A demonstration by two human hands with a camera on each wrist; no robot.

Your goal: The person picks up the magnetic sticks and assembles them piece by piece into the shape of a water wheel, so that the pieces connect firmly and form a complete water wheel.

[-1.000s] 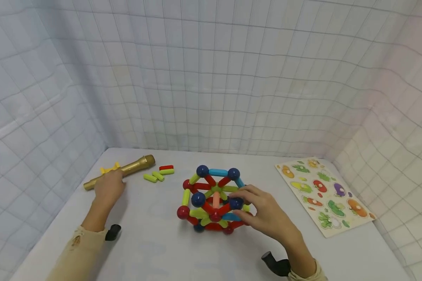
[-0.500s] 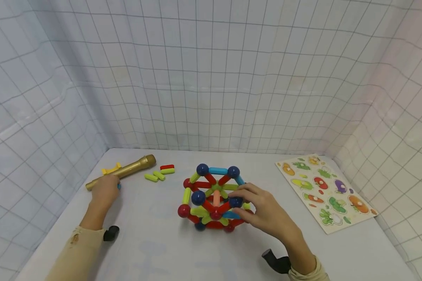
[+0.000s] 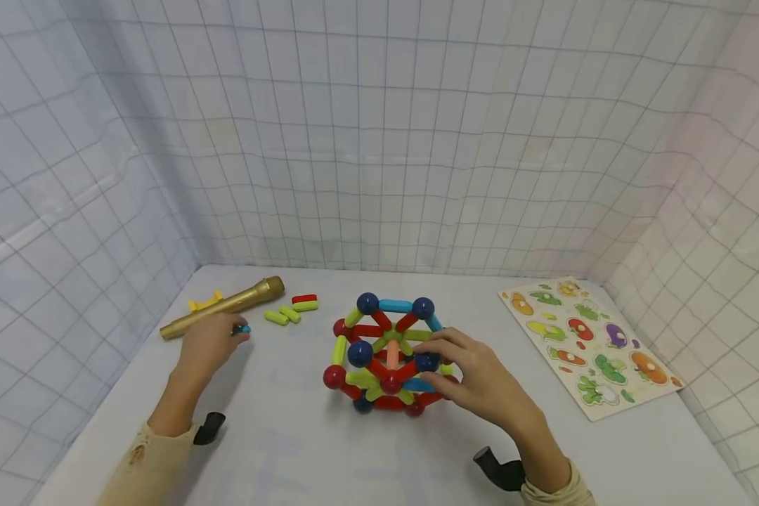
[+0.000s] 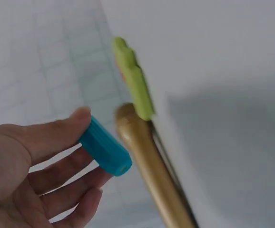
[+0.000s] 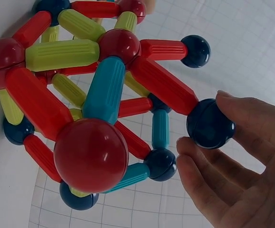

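My left hand (image 3: 205, 344) pinches a short blue magnetic rod (image 4: 105, 148) between thumb and fingers, just in front of a gold microphone (image 3: 228, 306). At the middle of the table stands a frame of magnetic rods and balls (image 3: 390, 381), with red, green, blue and orange rods joined by red and dark blue balls. On its near right side, my right hand (image 3: 481, 383) holds a dark blue ball (image 5: 210, 123) between thumb and fingertips. That ball sits on the end of a red rod (image 5: 163, 85) in the right wrist view.
Several loose green rods (image 3: 277, 318) and a red rod (image 3: 304, 299) lie beyond the microphone's head. A yellow piece (image 3: 205, 301) is behind the microphone. A vegetable puzzle board (image 3: 591, 348) lies at the right. Gridded white curtains (image 3: 379, 176) enclose the table.
My left hand has come off the table beside the microphone and moved right, with the blue rod now showing in its fingers. My right hand keeps its hold on the ball.
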